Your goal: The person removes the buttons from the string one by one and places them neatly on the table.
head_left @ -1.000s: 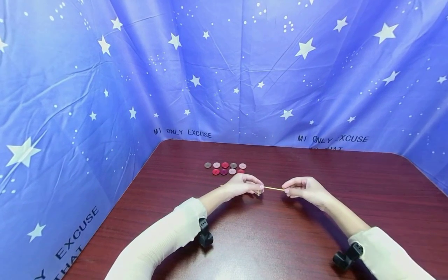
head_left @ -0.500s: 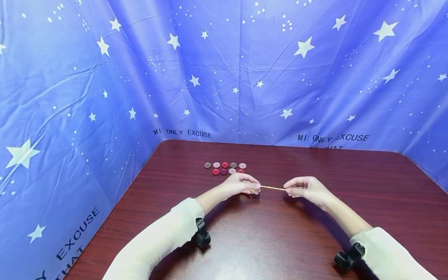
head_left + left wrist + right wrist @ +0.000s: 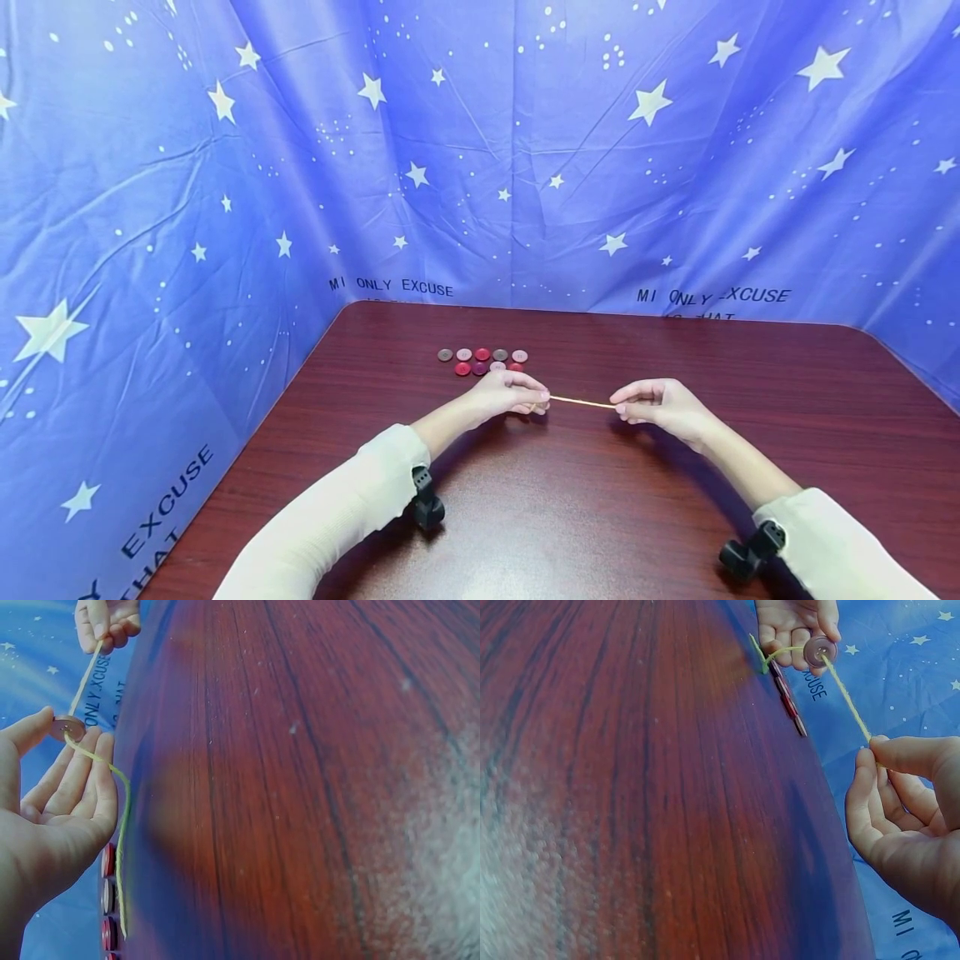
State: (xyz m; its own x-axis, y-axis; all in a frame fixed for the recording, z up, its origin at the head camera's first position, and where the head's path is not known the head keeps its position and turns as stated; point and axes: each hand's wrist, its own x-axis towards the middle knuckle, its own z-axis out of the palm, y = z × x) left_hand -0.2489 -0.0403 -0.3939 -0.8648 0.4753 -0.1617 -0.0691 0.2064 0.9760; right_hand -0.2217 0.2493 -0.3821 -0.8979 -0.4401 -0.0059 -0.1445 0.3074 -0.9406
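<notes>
Between thumb and fingers, my left hand (image 3: 508, 395) pinches a brownish round button (image 3: 820, 651). A yellow string (image 3: 583, 402) passes through the button; its loose tail hangs past my left fingers in the left wrist view. My right hand (image 3: 660, 410) pinches the string's other part between thumb and index finger, as the right wrist view shows. The stretch between the two hands is straight. Both hands are held above the table.
Two rows of buttons (image 3: 482, 354) in red, pink, purple and grey-brown lie on the dark red wooden table (image 3: 585, 517), just beyond my left hand. A blue star-printed curtain (image 3: 465, 125) stands behind and to the left.
My left hand has moved a little to the left, away from my right hand. The visible stretch of string between them has grown longer. My right hand has shifted only slightly right.
</notes>
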